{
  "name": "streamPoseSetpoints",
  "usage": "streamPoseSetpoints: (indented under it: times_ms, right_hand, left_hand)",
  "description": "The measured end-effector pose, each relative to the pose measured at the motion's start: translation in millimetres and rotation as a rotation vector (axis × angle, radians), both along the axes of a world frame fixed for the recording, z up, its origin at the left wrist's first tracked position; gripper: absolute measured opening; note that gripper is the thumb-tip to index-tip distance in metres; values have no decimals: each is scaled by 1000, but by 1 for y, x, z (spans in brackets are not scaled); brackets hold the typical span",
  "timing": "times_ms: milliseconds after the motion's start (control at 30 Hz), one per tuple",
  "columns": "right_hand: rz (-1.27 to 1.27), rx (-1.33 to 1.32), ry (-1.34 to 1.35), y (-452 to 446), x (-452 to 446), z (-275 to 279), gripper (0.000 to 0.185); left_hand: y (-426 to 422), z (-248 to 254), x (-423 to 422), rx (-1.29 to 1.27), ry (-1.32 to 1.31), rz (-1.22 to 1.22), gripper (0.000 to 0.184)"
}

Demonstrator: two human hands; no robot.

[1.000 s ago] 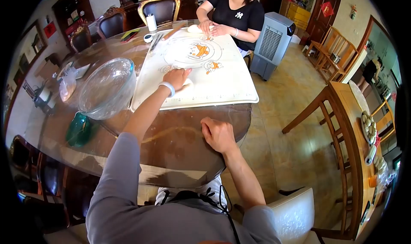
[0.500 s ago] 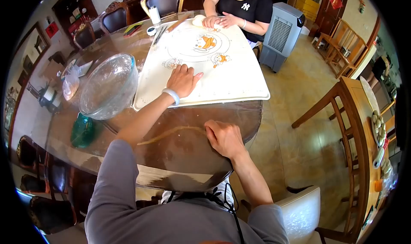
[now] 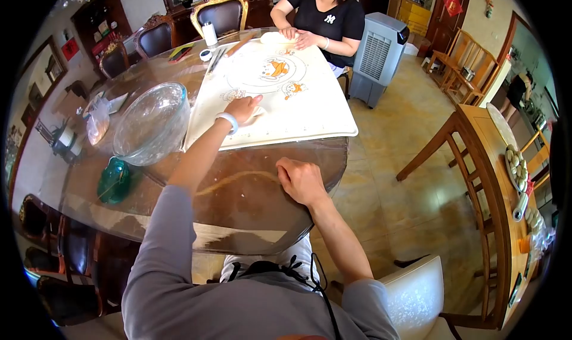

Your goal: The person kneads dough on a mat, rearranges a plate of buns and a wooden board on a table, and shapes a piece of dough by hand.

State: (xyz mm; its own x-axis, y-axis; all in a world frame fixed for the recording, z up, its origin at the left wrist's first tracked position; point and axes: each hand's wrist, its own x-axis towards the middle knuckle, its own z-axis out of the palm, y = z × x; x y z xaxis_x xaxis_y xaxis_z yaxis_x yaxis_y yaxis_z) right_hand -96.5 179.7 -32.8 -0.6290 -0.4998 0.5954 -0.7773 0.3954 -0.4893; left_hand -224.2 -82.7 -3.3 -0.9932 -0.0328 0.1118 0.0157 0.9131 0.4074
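Observation:
My left hand (image 3: 241,109) is over the near left part of a white mat (image 3: 310,119) printed with orange cartoon figures. Its thumb points right, and its fingers curl round a pale, flat piece of dough (image 3: 258,112), partly hidden by the hand. A pale bangle circles that wrist. My right hand (image 3: 301,180) rests loosely closed on the brown table (image 3: 238,212) near its right edge, with nothing visible in it. Across the mat, another person's hands (image 3: 298,37) are on a larger lump of dough (image 3: 275,38).
A large glass bowl (image 3: 152,122) stands left of the mat, behind a green translucent object (image 3: 114,181). A plastic bag (image 3: 98,120) lies farther left. Sticks, a small jar (image 3: 205,55) and a white bottle (image 3: 209,34) are at the far left corner. A grey air cooler (image 3: 378,57) stands beyond.
My left hand has turned from palm-down on the mat onto its side, thumb up, and the pale dough shows beside it. My right hand stays on the table. The view has tilted and shifted slightly.

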Motion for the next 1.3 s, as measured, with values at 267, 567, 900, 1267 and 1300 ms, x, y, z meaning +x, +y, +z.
streamPoseSetpoints:
  times_ms: [267, 567, 900, 1267, 1300]
  right_hand:
    - [-1, -10, 0, 0, 5, 0, 5]
    - [42, 23, -61, -3, -1, 2, 4]
    - [-7, 54, -8, -1, 4, -1, 4]
    - [27, 88, -32, -1, 5, 4, 5]
    - [36, 103, -33, -2, 5, 4, 5]
  left_hand:
    - [5, 13, 43, -278, -46, 204, 65]
    - [-13, -9, 30, -269, 195, 234, 61]
    - [-9, 17, 27, -268, 74, 76, 56]
    - [4, 9, 9, -417, 61, -3, 54]
    - [-1, 4, 4, -425, 107, -17, 54]
